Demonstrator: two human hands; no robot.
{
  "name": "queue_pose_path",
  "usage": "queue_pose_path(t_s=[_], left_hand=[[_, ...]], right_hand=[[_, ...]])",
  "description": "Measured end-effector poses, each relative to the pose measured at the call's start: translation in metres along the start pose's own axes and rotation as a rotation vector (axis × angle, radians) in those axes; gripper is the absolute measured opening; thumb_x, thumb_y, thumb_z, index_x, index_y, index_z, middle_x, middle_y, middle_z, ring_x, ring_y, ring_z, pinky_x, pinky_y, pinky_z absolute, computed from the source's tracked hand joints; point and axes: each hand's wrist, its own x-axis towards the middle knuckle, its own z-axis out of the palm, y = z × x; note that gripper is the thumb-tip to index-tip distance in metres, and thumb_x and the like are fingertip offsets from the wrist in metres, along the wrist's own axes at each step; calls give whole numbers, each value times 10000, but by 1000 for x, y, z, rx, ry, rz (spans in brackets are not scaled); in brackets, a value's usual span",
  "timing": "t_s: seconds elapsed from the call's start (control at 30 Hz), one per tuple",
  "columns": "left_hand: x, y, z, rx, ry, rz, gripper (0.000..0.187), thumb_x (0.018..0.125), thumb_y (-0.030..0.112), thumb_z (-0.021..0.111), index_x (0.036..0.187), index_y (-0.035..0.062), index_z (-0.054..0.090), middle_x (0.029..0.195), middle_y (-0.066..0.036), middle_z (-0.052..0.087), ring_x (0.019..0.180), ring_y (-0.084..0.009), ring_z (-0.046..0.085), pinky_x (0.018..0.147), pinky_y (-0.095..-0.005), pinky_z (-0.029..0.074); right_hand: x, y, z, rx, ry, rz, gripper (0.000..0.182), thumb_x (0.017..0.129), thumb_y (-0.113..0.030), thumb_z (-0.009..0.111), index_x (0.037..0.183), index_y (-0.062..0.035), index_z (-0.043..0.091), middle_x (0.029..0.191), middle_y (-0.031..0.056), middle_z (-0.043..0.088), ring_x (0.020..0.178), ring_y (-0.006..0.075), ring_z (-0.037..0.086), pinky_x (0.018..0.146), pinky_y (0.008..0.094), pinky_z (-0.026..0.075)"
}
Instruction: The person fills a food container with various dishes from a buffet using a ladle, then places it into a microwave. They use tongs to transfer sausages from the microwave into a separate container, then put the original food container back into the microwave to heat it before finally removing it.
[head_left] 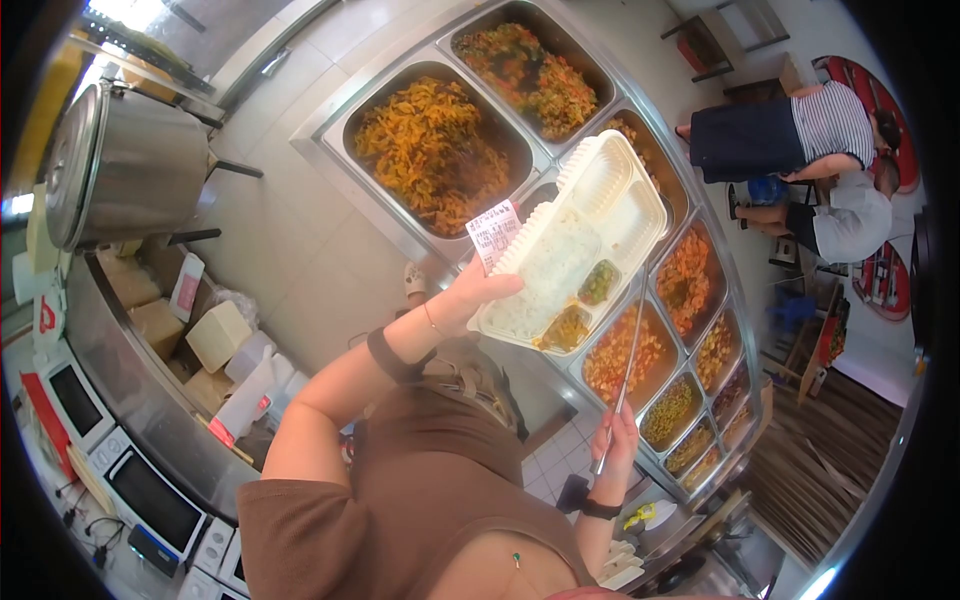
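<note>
My left hand (482, 292) is closed on the near edge of a white plastic takeaway container (608, 243) and also pinches a printed paper slip (494, 232). The container is tilted over the food pans. White rice (545, 270) fills its large compartment, and two small ones hold chopped green vegetables (599, 283) and a yellowish dish (565, 330). My right hand (616, 440) grips a long-handled metal serving spoon (628, 372), whose shaft slants up past the container's right edge. I cannot make out the spoon's head. Below the shaft is a pan of reddish-orange diced food (625, 352).
A steel serving counter (330, 140) holds several food pans, including shredded orange vegetables (425, 140). A large lidded steel pot (140, 165) stands at left, above a shelf with boxes (158, 325) and microwaves (150, 495). Two people (845, 215) stand beyond the counter.
</note>
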Motion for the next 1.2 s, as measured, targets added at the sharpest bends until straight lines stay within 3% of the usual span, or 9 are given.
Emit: queue_pose_path(t_s=[0.07, 0.13, 0.6, 1.07, 1.13, 1.2], left_hand=[[-1, -2, 1, -3, -3, -13, 960, 732, 241, 721, 1455, 116, 101, 1399, -115, 354, 1253, -221, 412, 1031, -364, 355], [-3, -3, 3, -44, -34, -2, 986, 764, 128, 678, 1468, 175, -11, 1446, -86, 267, 1311, -228, 320, 1066, -382, 296], [-4, -26, 13, 27, -53, 42, 987, 764, 135, 673, 1469, 161, -17, 1461, -74, 244, 1326, -221, 290, 1078, -377, 262], [-30, -1, -6, 8, -17, 31, 1006, 751, 196, 687, 1467, 155, -18, 1449, -80, 254, 1322, -212, 289, 1073, -367, 269], [-38, 4, -16, 6, 64, 110, 897, 760, 184, 681, 1456, 106, 120, 1383, -97, 370, 1240, -211, 411, 1011, -345, 365], [-54, 0, -69, 95, 109, 29, 849, 758, 255, 679, 1434, 88, 192, 1347, -112, 420, 1204, -233, 457, 989, -367, 400]], right_hand=[[1, 1, -4, 19, -1, 8, 373, 920, -101, 491, 1283, -25, 452, 752, 26, 475, 419, 42, 380, 318, 179, 304], [1, 2, -8, 39, -1, 16, 373, 919, -100, 489, 1283, -24, 452, 750, 27, 475, 415, 43, 377, 318, 180, 304], [-5, 8, -27, 61, -47, 20, 350, 928, -102, 425, 1260, 2, 464, 743, 56, 501, 388, 67, 377, 316, 195, 305], [38, 5, 19, -179, -153, 47, 341, 944, -135, 453, 1265, -23, 467, 750, 27, 499, 410, 56, 395, 334, 190, 313], [52, 5, 29, -320, -216, 53, 339, 944, -137, 460, 1269, -40, 473, 751, 24, 501, 407, 54, 392, 343, 182, 316], [66, 4, 44, -333, -196, 49, 353, 939, -135, 476, 1283, -55, 467, 740, 13, 497, 397, 40, 379, 335, 171, 294]])
